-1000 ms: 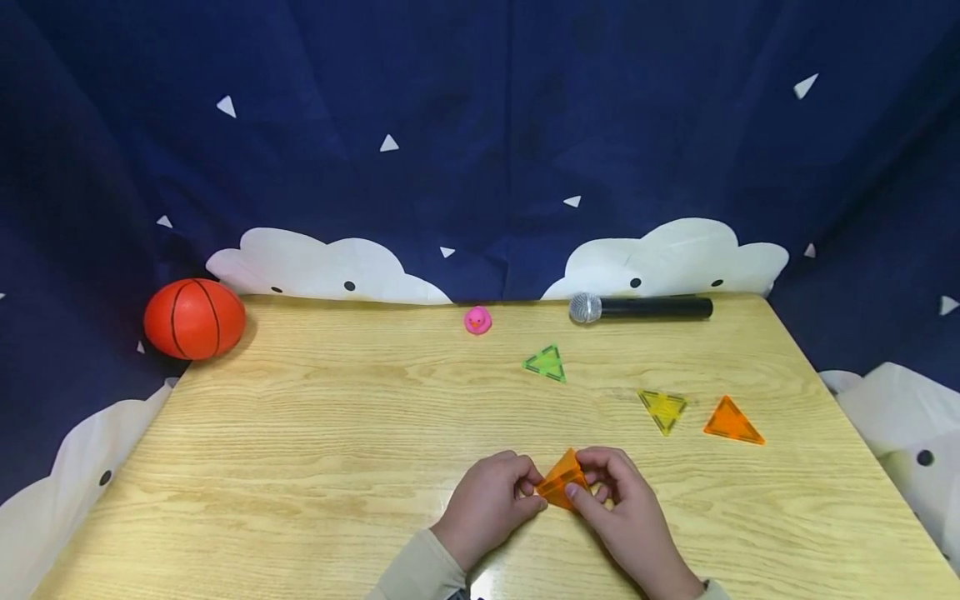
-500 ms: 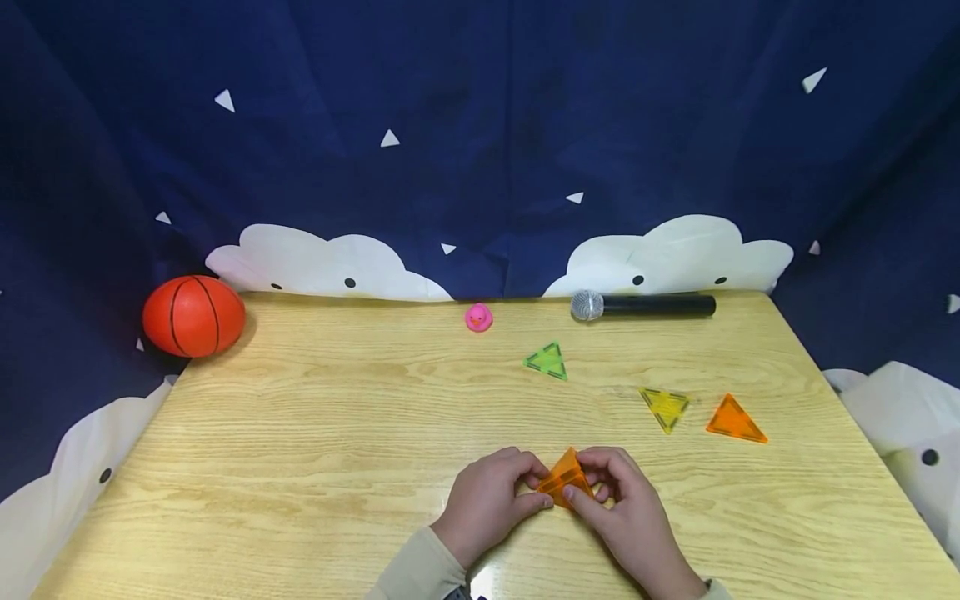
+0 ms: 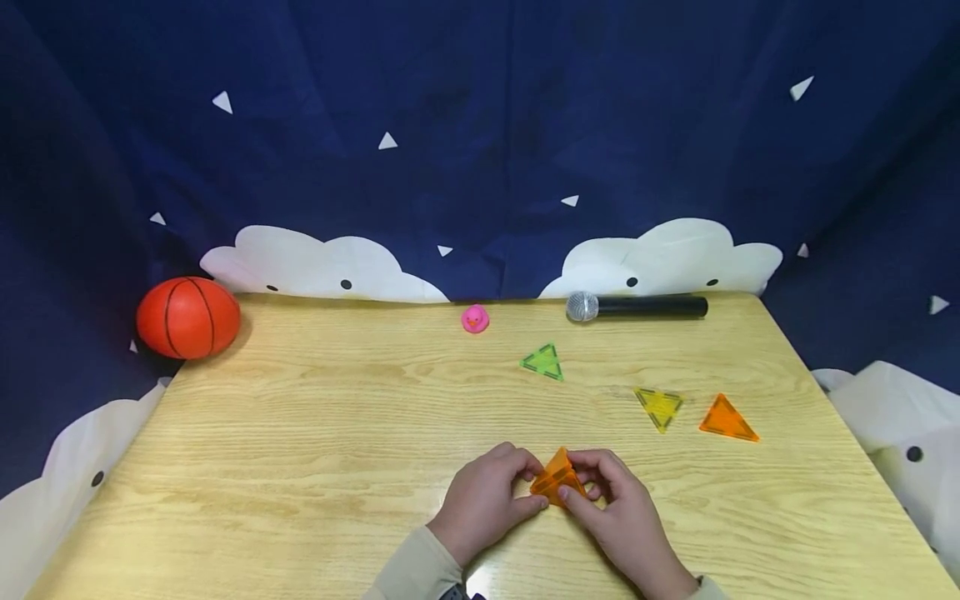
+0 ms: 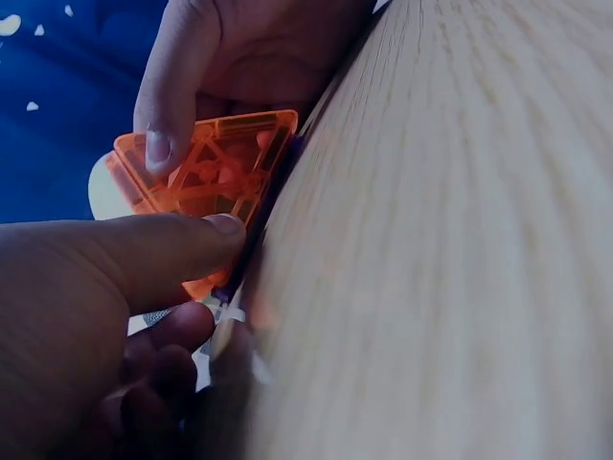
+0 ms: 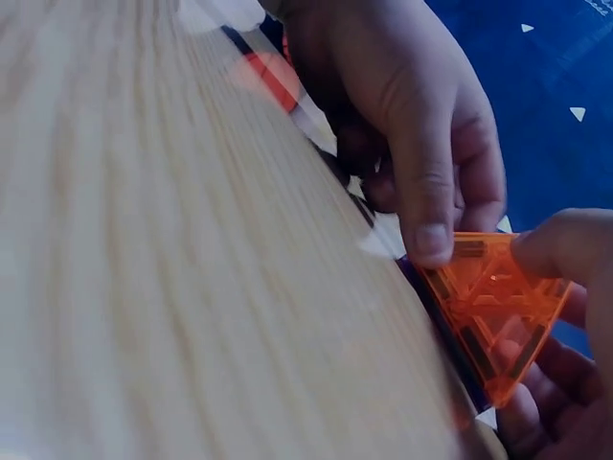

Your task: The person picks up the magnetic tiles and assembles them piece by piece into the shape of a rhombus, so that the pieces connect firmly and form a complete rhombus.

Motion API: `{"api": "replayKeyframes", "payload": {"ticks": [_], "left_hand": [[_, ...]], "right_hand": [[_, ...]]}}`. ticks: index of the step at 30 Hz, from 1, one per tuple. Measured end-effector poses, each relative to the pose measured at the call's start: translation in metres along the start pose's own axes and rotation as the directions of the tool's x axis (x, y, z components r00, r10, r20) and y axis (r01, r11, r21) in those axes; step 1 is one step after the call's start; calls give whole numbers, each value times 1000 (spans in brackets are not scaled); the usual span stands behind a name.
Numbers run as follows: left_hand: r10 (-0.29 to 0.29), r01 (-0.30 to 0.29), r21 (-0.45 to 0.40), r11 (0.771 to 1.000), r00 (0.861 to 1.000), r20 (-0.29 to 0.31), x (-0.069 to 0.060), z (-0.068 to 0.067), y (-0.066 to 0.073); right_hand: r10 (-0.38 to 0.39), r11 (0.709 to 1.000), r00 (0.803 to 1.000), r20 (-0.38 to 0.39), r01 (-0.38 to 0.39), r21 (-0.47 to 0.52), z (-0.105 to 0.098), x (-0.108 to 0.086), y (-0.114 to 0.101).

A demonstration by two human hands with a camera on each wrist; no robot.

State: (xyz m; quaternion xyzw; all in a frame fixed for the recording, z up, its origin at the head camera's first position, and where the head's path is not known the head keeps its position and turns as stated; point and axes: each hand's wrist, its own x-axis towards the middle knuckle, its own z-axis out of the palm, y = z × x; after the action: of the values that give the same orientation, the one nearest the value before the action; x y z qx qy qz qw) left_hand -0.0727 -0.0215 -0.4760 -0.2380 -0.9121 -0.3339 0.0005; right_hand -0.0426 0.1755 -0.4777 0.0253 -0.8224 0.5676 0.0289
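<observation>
At the table (image 3: 337,433), left hand (image 3: 483,502) and right hand (image 3: 624,518) are pinching joined orange triangles (image 3: 557,481); uneven squeezing could be forcing them apart

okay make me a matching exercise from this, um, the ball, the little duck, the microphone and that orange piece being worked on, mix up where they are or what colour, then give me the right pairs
Things:
1. Ball
2. Duck
3. Microphone
4. Orange piece

Places and colours:
A. Black handle, silvery head
B. Held between the left grip and the right grip
C. Red with dark lines, at the far left of the table
D. Pink all over except for its small face details

Right pairs: 1-C, 2-D, 3-A, 4-B
</observation>
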Motion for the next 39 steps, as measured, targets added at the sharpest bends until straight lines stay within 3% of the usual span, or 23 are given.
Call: {"api": "replayKeyframes", "payload": {"ticks": [6,16,21,26,35,39], "left_hand": [[118,-117,38,992,993,-25,1,1,-1],[153,-153,18,988,987,-53,1,1,-1],[187,-185,34,982,979,-82,1,0,-3],[152,-149,41,988,986,-75,2,-4,-5],[47,-47,-12,999,999,8,5,-20,-13],[-2,2,-25,1000,1000,1,7,-30,-23]], "right_hand": [[-19,1000,999,29,18,25,8,-2,0],[-133,990,983,123,125,64,14,-7,1],[-159,983,970,181,140,116,12,-7,1],[-182,975,968,173,155,161,11,-8,1],[-140,986,982,129,127,104,11,-9,0],[-153,984,980,129,139,107,11,-9,0]]}}
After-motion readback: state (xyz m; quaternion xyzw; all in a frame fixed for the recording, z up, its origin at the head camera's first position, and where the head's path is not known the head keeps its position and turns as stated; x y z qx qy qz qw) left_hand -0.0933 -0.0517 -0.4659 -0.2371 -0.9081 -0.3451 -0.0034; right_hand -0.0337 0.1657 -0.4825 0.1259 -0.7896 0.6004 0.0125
